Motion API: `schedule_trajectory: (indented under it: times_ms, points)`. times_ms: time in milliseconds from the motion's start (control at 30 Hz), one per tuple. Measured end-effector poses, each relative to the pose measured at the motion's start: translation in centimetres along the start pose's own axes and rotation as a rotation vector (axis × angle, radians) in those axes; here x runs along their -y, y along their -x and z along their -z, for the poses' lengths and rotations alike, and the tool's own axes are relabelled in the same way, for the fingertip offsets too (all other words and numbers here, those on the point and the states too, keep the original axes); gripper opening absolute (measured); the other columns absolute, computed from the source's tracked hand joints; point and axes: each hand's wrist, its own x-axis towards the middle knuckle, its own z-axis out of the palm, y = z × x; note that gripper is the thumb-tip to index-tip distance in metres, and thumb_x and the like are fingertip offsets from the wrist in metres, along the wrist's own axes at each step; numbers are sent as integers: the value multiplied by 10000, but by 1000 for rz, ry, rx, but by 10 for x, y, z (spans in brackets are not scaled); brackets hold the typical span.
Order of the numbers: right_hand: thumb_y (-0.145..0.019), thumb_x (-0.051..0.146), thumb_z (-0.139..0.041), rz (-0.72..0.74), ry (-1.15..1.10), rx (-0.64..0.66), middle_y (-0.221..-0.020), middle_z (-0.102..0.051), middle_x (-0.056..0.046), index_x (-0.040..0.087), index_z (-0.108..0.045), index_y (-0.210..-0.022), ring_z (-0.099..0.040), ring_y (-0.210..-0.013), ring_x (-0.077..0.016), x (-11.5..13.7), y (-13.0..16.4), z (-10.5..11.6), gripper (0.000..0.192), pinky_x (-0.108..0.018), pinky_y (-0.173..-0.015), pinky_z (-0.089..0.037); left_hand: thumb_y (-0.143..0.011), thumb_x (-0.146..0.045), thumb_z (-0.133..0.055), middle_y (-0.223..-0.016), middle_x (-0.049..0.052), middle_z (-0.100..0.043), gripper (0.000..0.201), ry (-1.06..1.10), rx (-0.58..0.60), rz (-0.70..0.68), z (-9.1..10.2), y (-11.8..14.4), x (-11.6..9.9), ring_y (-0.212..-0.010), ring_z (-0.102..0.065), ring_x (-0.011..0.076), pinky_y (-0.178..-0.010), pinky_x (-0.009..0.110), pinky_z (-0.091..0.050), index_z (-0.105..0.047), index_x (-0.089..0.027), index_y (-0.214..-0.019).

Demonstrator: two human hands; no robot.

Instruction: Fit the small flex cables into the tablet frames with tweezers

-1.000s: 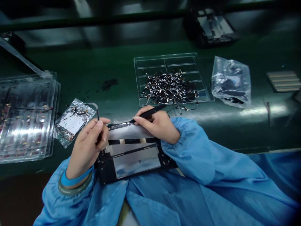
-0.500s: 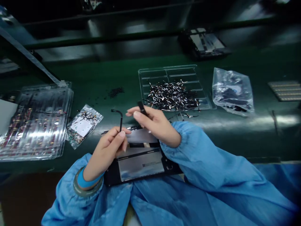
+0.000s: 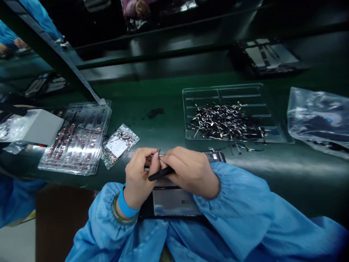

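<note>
The flat gadget (image 3: 176, 202) is black with a big shiny silver part, and it lies partly hidden under both hands. The left hand (image 3: 140, 176) pinches a thin dark strip (image 3: 159, 150), finger and thumb closed. The right hand (image 3: 192, 171), close beside it, is curled around a black tool (image 3: 160, 174).

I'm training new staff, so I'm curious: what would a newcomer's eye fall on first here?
Probably the tangled heap of small dark and silvery pieces in the clear tray, right of centre. Next might come the left hand and right hand close together above a silvery panel, the right one holding a black tool. The bright blue band around the left wrist also stands out.
</note>
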Motion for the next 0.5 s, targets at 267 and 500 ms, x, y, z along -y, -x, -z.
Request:
schedule_trajectory:
  times_ms: [267, 500]
  points:
    - [-826, 210, -588, -415, -562, 39, -678, -671, -4, 188, -613, -716, -575, -574, -109, -7, -1, 12, 114, -236, -529, -429, -862, -212, -527, -653, -30, -540, 107, 37, 73, 123, 14, -3, 6, -543, -513, 87, -536, 214, -410, -554, -191, -761]
    - [-798, 225, -619, -1130, -936, -335, -764, -680, -42, 231, -665, -660, -251, -328, -33, -42, 3, 71, 146, -285, -335, -116, -861, -201, -498, -686, 33, -546, 107, -884, 0, -88, 80, -15, 90, -603, -494, 161, -510, 286, -273, -555, -181, -773]
